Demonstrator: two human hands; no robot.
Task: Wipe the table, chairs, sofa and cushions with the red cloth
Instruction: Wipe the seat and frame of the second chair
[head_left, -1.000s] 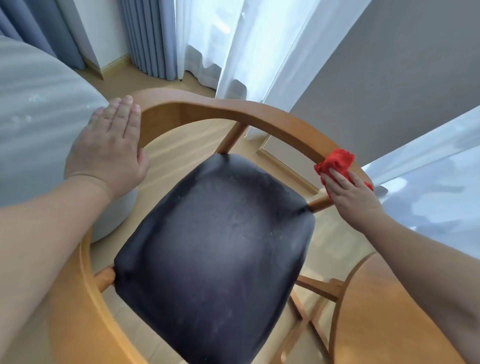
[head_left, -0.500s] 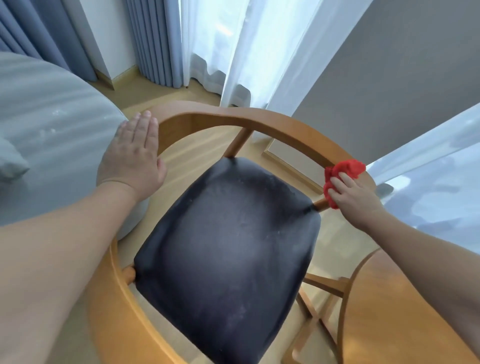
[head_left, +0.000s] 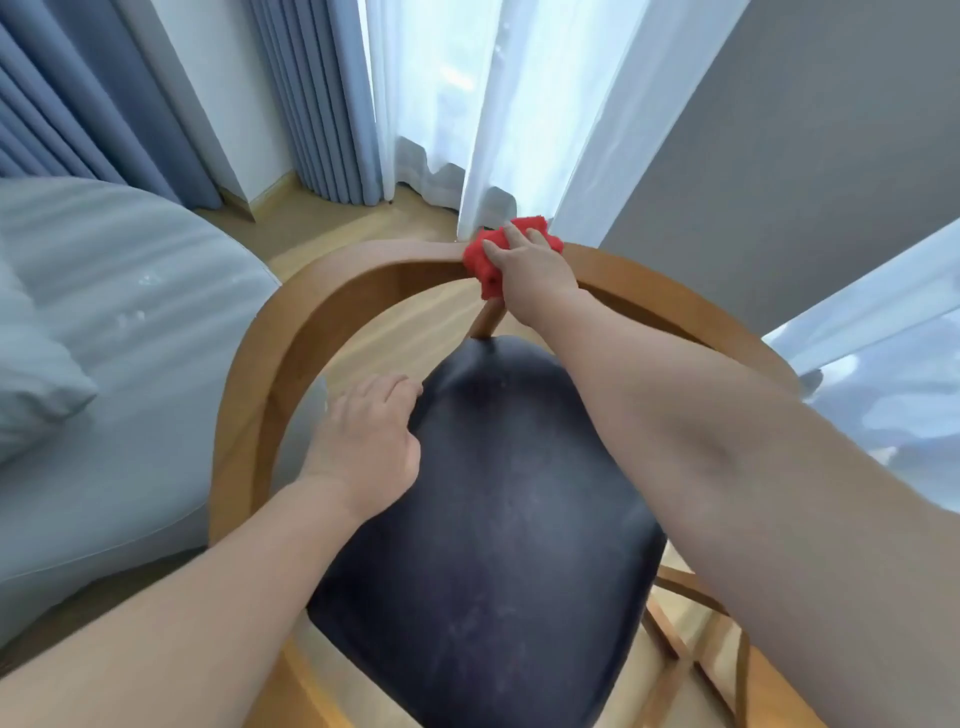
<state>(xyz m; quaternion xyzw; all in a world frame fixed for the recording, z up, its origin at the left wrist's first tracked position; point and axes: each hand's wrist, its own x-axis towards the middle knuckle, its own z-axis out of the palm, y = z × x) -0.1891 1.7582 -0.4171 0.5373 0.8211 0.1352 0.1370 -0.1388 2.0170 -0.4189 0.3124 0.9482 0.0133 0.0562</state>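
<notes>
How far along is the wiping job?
Done: nothing shows as finished. In hand: the right hand grips the red cloth against the chair, at the top of its curved back; the left hand rests at the edge of the dark seat. Left: that seat shows pale specks, and the grey sofa and its cushion wait alongside. The table cannot be judged here.

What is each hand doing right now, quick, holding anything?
Left hand: fingers curled at the dark seat edge; whether it grips cannot be told.
Right hand: closed on the red cloth, pressing it on the chair's wooden rail.
</notes>
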